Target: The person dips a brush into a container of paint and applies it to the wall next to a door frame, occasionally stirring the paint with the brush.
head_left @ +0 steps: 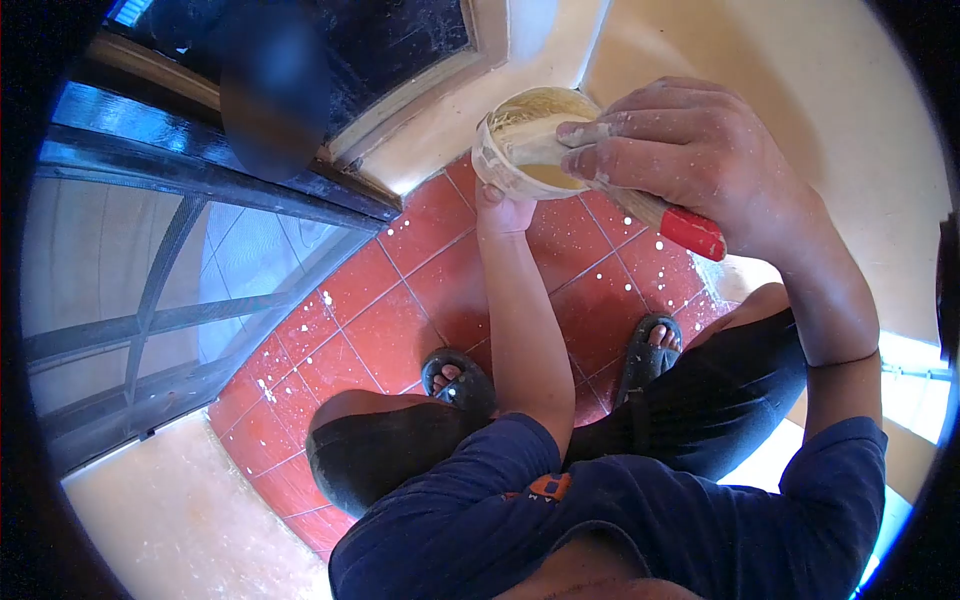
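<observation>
In the head view, a small paint-smeared bowl (520, 140) is held from beneath by the left hand (503, 212), its fingers closed around the base, at about twelve o'clock in the frame. A brush (640, 205) with a red-tipped handle is clamped in the right hand (690, 150), at one o'clock, its head dipped into the bowl. Red floor tiles (400, 290) speckled with white are seen below, and two sandalled feet (455, 380) at six o'clock.
</observation>
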{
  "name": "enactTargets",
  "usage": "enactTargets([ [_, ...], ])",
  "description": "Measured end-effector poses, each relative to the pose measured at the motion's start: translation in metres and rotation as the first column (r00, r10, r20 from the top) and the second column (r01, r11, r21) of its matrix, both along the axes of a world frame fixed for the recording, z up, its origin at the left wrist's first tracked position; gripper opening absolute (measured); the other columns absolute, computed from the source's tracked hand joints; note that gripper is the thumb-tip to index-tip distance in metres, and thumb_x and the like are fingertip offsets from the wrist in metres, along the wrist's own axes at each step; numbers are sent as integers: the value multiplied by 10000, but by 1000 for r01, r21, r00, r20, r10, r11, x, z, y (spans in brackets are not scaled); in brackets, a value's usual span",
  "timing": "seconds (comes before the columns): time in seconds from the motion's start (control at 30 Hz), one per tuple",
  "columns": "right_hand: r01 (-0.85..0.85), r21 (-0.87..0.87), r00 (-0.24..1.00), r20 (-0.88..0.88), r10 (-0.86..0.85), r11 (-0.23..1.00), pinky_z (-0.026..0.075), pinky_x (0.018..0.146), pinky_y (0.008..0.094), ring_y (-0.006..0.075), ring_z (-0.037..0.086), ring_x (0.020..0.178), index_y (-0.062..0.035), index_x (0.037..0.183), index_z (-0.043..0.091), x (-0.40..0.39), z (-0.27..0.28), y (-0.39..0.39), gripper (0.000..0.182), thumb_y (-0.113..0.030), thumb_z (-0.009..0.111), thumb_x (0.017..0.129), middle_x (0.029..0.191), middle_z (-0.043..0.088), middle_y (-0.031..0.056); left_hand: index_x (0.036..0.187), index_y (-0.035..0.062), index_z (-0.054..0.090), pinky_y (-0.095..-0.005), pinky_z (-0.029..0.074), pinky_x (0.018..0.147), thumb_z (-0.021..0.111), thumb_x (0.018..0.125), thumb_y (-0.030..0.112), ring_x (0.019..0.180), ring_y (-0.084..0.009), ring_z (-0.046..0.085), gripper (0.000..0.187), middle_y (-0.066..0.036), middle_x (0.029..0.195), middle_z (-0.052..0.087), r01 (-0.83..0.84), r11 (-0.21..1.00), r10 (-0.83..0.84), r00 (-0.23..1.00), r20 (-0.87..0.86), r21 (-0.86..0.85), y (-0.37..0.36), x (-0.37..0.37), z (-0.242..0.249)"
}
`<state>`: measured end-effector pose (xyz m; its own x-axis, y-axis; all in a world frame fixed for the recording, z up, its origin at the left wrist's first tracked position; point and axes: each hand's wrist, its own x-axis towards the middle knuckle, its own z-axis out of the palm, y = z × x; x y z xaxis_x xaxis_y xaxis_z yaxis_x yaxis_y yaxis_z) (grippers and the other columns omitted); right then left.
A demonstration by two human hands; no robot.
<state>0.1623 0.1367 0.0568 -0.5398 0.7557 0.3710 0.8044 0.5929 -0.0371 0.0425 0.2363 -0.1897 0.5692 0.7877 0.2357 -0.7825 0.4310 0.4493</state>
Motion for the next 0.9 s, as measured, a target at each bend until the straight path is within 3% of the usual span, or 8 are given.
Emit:
enactTargets([
  [0.2,50,45,998,34,-52,998,515,708,357,263,647,823,-64,894,636,0,0,1,234,-190,675,700,897,671,84,1361,152,324,-465,334,1032,799,502,503,1241,-265,386,1042,-58,1335,417,100,995,-100,995,20,-5,0,3,-2],
  [0.37,36,131,999,-23,-33,991,488,660,368,285,618,781,-78,904,612,3,-7,6,224,-168,603,699,829,638,96,1358,161,328,-463,365,1006,770,518,567,1229,-264,400,1033,-58,1335,418,-52,999,52,997,-50,6,3,2,14],
  [0.43,22,31,990,-141,-18,999,495,637,369,291,626,749,-62,900,621,4,-1,5,200,-161,618,726,842,647,116,1356,163,329,-467,376,996,756,531,588,1223,-265,405,1022,-57,1334,420,-88,996,88,996,-19,-19,1,4,11],
  [0.57,7,-35,971,-237,-16,999,506,648,368,293,636,750,-53,893,627,2,8,4,174,-152,640,750,865,654,122,1350,172,335,-463,457,876,692,573,646,1176,-280,447,978,-54,1316,436,-133,985,130,991,-32,-113,4,-2,-2],
  [0.63,-45,-68,944,-330,21,997,519,688,337,277,654,799,-40,882,630,4,3,5,240,-33,731,665,883,663,117,1347,175,338,-436,498,773,643,620,657,1140,-285,476,924,-52,1295,453,-158,984,154,987,-46,-82,6,0,-4],
  [0.77,-6,-33,922,-388,-7,999,524,702,332,266,657,809,-20,891,625,6,-3,12,210,5,707,700,904,658,134,1349,173,333,-452,510,732,578,684,648,1136,-290,480,853,-61,1296,452,-193,959,191,981,-28,-206,5,4,4],
  [0.83,-41,-185,706,-701,-102,982,520,731,311,230,648,836,10,901,618,10,-7,12,171,35,677,742,941,646,137,1357,173,324,-459,516,702,545,705,653,1144,-295,479,839,-66,1323,435,-194,933,202,979,-5,-303,2,5,11],
  [0.9,7,-267,672,-712,-202,964,511,733,287,179,631,833,7,955,618,16,-10,14,192,13,655,767,929,647,112,1364,175,316,-458,518,695,522,715,668,1151,-297,478,840,-65,1346,419,-226,919,231,973,-25,-324,4,3,2],
])
